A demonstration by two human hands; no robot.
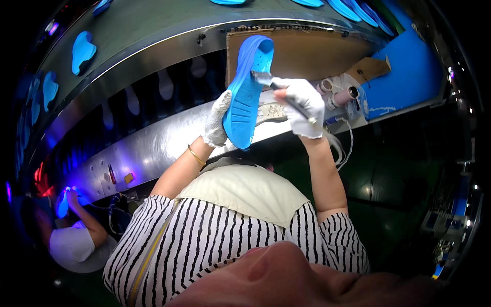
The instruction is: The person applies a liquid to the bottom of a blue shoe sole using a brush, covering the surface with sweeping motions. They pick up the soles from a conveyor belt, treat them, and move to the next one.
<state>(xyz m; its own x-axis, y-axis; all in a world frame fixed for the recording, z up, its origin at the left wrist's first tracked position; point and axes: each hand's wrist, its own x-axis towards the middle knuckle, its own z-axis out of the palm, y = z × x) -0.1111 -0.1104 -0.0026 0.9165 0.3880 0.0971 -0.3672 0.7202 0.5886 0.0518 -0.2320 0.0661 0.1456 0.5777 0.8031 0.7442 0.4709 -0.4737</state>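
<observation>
A blue shoe sole is held up in front of me, its hollow inner side with grooves and small holes facing me. My left hand, in a white knit glove, is closed on the sole's left edge. In my right hand, also gloved in white, is a brush with a dark handle. Its bristles touch the sole's inner side near the upper end. The thumb and fingers close around the handle. Behind the sole, a pale sole-shaped piece lies on the bench, partly hidden.
A metal bench runs below a green conveyor belt carrying several blue soles. Cardboard stands behind my hands. Pinkish cylinders and a blue panel are at right. Another person sits at lower left, holding a blue sole.
</observation>
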